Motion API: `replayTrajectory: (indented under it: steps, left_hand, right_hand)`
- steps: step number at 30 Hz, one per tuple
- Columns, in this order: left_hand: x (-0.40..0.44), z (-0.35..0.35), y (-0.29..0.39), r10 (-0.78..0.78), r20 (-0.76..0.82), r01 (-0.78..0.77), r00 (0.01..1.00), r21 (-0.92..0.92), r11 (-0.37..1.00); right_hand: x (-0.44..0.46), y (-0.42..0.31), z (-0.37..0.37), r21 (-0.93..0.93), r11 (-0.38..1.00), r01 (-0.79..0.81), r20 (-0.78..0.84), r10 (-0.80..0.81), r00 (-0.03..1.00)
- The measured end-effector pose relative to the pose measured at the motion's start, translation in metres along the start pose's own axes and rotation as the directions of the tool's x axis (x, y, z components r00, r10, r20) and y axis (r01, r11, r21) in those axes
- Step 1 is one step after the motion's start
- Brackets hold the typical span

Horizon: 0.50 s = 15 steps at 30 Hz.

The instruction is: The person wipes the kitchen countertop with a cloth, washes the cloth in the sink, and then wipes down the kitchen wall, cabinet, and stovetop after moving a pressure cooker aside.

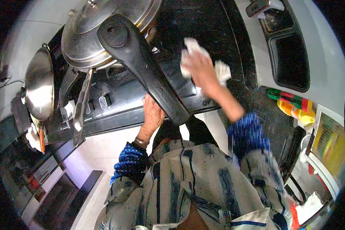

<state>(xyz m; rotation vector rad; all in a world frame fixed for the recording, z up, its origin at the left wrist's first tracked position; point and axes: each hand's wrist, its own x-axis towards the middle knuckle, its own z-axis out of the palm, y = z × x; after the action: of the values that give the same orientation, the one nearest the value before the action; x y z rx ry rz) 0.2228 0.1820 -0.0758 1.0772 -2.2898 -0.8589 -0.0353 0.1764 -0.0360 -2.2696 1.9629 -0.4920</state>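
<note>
Our right hand (202, 71) lies over a white cloth (223, 72) on the black counter (214, 23), fingers blurred, grip unclear. Our left hand (153, 112) is at the counter's front edge, fingers partly hidden beneath a black handle (151, 74), closure unclear. Beyond: lidded steel pan (82, 40).

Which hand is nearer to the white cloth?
Right. The right hand is over the white cloth; the left hand is at the counter's front edge, beside the black handle.
</note>
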Motion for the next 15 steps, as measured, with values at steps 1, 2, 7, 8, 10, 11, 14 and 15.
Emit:
replayTrajectory:
  steps: [1, 2, 7, 8, 10, 11, 14, 15]
  left_hand:
    - [0.004, -0.001, 0.000, 0.083, 0.039, -0.087, 0.996, 0.134, 0.987]
    - [0.005, -0.004, 0.009, 0.094, 0.029, -0.096, 0.995, 0.087, 0.992]
    - [-0.002, -0.009, 0.034, 0.069, 0.040, -0.073, 0.997, 0.097, 0.993]
    - [0.001, -0.016, 0.041, 0.121, 0.093, -0.139, 0.988, 0.225, 0.964]
    - [0.005, -0.019, 0.045, 0.115, 0.056, -0.122, 0.992, 0.153, 0.981]
    - [0.006, -0.019, 0.044, 0.094, 0.041, -0.099, 0.995, 0.125, 0.987]
    - [-0.013, -0.002, 0.016, -0.027, -0.046, 0.030, 0.999, 0.059, 0.998]
    - [-0.016, 0.002, 0.013, -0.032, -0.068, 0.040, 0.997, 0.108, 0.993]
  right_hand:
    - [-0.037, -0.018, -0.011, 0.172, 0.985, -0.015, -0.021, 0.019, 1.000]
    - [-0.062, -0.034, -0.020, 0.189, 0.980, -0.056, 0.024, 0.052, 0.998]
    - [-0.040, -0.031, -0.022, 0.218, 0.963, -0.161, -0.024, 0.170, 0.985]
    - [-0.015, -0.018, -0.019, 0.193, 0.970, -0.150, -0.056, 0.163, 0.985]
    - [0.045, 0.010, -0.007, 0.149, 0.979, -0.141, -0.131, 0.161, 0.978]
    - [0.079, 0.023, 0.001, 0.128, 0.982, -0.139, -0.172, 0.160, 0.972]
    - [0.177, 0.063, 0.019, 0.063, 0.993, -0.102, -0.331, 0.118, 0.936]
    - [0.206, 0.078, 0.020, 0.058, 0.994, -0.096, -0.326, 0.110, 0.939]
